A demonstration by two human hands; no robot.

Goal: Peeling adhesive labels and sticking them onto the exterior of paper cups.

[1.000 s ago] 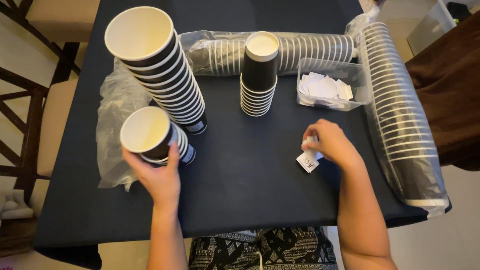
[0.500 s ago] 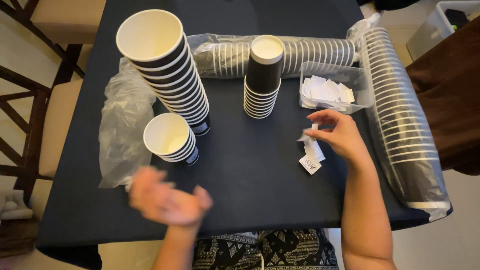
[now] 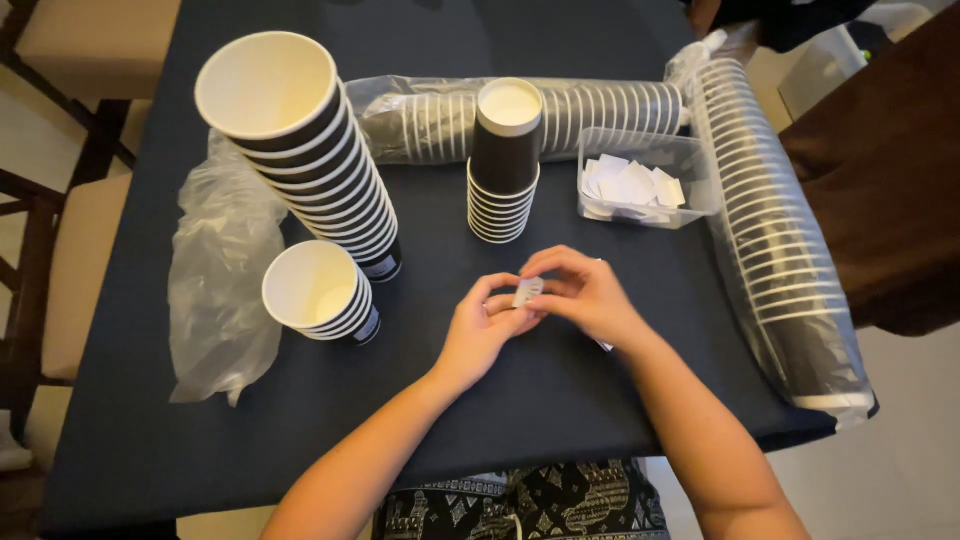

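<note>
Head camera: left hand (image 3: 482, 325) and right hand (image 3: 585, 295) pinch one small white sticker (image 3: 526, 293) together (fingertips meeting) above the dark table (image 3: 560, 400), near stacked paper cups (image 3: 503, 165).

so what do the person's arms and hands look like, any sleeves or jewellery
Both forearms are bare up to the bottom edge of the picture, with no sleeves in view. The left hand and right hand wear no gloves, and no rings, watch or bracelets show. The fingernails look short and unpainted, though they are small in the picture. Below the arms, dark patterned fabric with pale markings shows on the lap.
</note>
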